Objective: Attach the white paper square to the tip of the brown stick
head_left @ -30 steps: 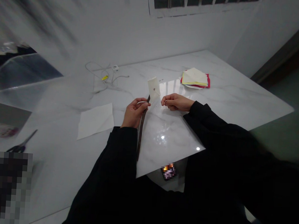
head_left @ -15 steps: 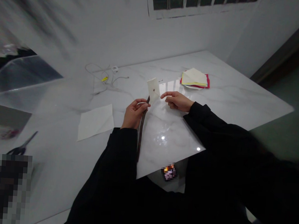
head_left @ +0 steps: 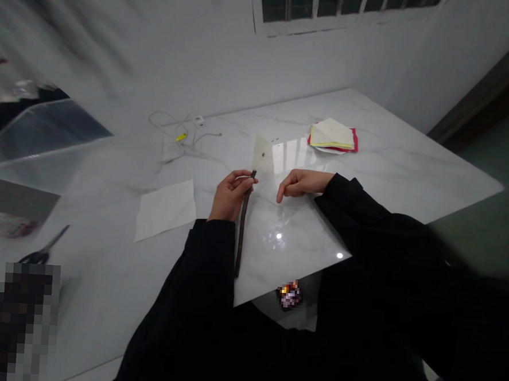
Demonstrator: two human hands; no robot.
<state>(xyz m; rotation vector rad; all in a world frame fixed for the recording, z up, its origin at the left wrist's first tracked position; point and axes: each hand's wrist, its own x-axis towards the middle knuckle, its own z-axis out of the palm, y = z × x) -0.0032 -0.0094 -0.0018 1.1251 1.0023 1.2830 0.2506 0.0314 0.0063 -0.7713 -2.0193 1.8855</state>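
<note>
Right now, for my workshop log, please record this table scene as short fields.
Left hand: holds a brown strap near its top end
Right hand: open, nearest a white card
Surface: white marble table
Also there: paper stack, white sheet, scissors, white cable

Left hand [head_left: 230,196]: raised above the bench [head_left: 395,147], wrist bent, fingers [head_left: 243,178] curled shut, thumb lying across them.
Right hand [head_left: 302,183]: held out level, back upward, fingers [head_left: 287,187] loosely bent, index fingertip angled downward, not gripping.
Arms: both in black long sleeves, reaching forward, forearms converging toward the hands, well apart.
</note>
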